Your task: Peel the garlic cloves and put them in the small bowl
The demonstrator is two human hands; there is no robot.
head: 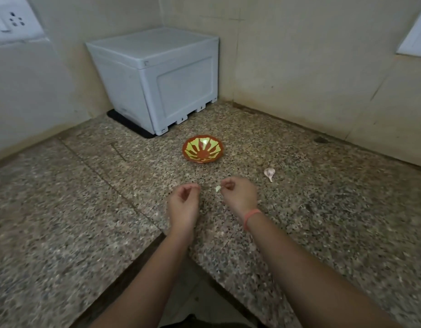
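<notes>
A small orange bowl [203,149] with a yellow-green pattern stands on the speckled granite counter [86,209]; it holds one pale clove. My right hand [237,194] hovers in front of the bowl and pinches a pale garlic clove [218,188] at its fingertips. My left hand [184,197] is beside it, a short gap to the left, fingers curled with the thumb against the fingertips; whether a bit of skin sits between them is too small to tell. A garlic bulb [269,173] with purplish skin lies to the right of my right hand.
A white boxy appliance [162,79] sits on a black mat in the back corner behind the bowl. Tiled walls with white socket plates [12,22] close off the back and both sides. The counter's front edge cuts inward near my forearms.
</notes>
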